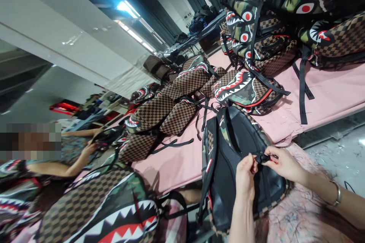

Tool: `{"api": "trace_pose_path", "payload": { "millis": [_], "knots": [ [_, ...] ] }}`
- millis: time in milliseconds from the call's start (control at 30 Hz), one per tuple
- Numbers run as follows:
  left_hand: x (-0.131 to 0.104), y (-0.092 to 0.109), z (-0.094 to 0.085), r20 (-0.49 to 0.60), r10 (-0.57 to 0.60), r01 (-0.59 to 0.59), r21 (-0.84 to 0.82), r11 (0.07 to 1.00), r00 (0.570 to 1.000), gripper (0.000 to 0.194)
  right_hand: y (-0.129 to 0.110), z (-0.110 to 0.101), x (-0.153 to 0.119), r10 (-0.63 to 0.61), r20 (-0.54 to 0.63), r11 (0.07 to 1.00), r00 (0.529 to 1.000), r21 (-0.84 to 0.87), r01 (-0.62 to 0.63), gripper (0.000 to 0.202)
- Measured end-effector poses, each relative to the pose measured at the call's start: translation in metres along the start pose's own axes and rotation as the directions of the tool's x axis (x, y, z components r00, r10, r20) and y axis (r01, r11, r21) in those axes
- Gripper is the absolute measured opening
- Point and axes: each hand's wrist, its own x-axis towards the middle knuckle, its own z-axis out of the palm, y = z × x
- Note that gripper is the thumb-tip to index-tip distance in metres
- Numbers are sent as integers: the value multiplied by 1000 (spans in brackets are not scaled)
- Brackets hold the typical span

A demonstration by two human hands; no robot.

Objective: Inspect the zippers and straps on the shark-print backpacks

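A black-backed backpack leans between my lap and the table edge, its padded back and shoulder straps facing me. My left hand is closed in a pinch on a black strap over the middle of the back panel. Opposite it, my right hand pinches the other end of the same small black piece, close to the left fingers. A speck of red shows at the right fingertips; I cannot make out what it is. A bracelet circles my right wrist.
Checkered backpacks with shark-mouth prints lie along the pink table. More are stacked high at the right. A large backpack fills the lower left. Another person's arm works on a bag at the left.
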Motion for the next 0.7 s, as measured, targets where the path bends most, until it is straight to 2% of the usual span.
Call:
{"api": "trace_pose_path", "payload": {
  "millis": [100,233,367,400,533,600,700],
  "knots": [
    [-1,0,2,-28,-1,0,-35,999,1000,49,-1,1,0,37,-2,998,999,41,-37,8],
    [-5,-4,2,10,98,-98,72,993,995,33,1,0,-1,70,-15,995,997,76,-69,9],
    [-8,-8,1,20,151,-152,148,977,988,23,5,-12,-9,37,0,988,999,153,-36,34],
    [-8,-9,0,17,162,-162,166,973,987,21,5,-17,-12,19,-6,989,1000,146,-18,35],
    [-10,-11,2,33,214,-216,223,951,976,16,-1,-32,-23,-80,-56,989,995,-130,73,18],
    [-10,-11,4,45,233,-237,236,943,972,15,-6,-36,-27,-143,-36,958,989,-257,130,14],
    [-10,-11,5,68,249,-258,252,933,966,15,-11,-37,-27,-213,-11,913,977,-357,196,13]
  ]
}}
